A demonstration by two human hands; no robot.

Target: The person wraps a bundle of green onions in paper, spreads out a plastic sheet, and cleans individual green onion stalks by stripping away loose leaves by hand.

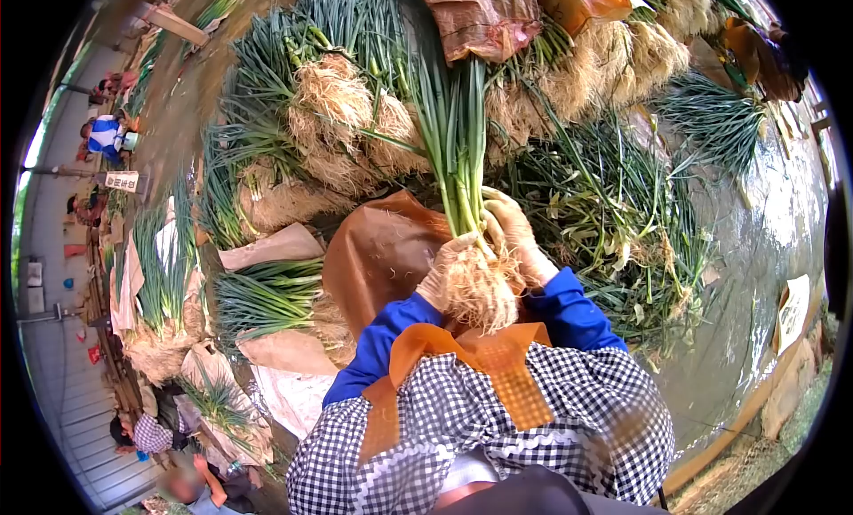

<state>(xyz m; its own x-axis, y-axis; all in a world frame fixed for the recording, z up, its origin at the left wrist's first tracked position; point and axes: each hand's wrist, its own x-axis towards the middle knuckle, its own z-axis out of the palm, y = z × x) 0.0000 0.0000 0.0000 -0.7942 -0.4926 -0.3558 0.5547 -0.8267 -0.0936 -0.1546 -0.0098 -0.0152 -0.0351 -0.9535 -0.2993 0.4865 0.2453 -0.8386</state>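
Observation:
A bunch of green onions [460,151] stands in front of my chest, long leaves pointing away and pale roots toward me. My left hand [442,273], in a pale glove, closes round the stalks just above the roots. On the other side, my right hand [515,234], gloved as well, grips the same bunch slightly higher, fingers curled over the white stems. The tangled roots [482,293] hang between both wrists. Under my hands lies a brown plastic apron or sheet [378,257].
Rooted green onion bundles [329,97] are piled ahead and left. Loose leaves and trimmings [613,213] heap at the right. A paper-wrapped bundle [275,297] lies at the left. Wet floor [746,239] stretches right. Other people [147,431] sit far left.

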